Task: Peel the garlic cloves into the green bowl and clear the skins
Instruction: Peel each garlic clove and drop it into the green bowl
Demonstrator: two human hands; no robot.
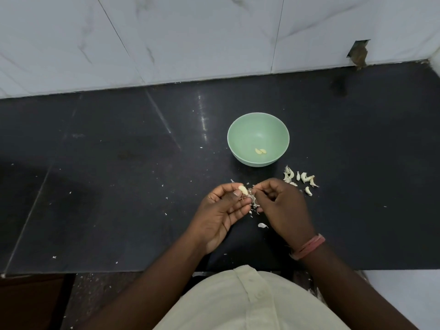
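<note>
Garlic clove [242, 188] sits pinched between the thumb and fingertips of your left hand [221, 213], held above the dark counter [119, 186] just in front of the green bowl [258, 139]. Your right hand [283, 206] is closed in a fine pinch on the papery skin [253, 198] hanging off the clove's end. Two peeled cloves [260, 151] already lie in the bowl, and a small cluster of unpeeled cloves [300, 178] waits on the counter just right of it. Loose flakes of skin [262, 225] are scattered under and near your hands.

Judging by its look, the clove is light, firm and likely slick once bare, so grip it at the sides near the blunt end and keep the pinch modest. The skin is thin and brittle and will probably tear into bits; take it close to where it meets the clove and pull along its length.
</note>
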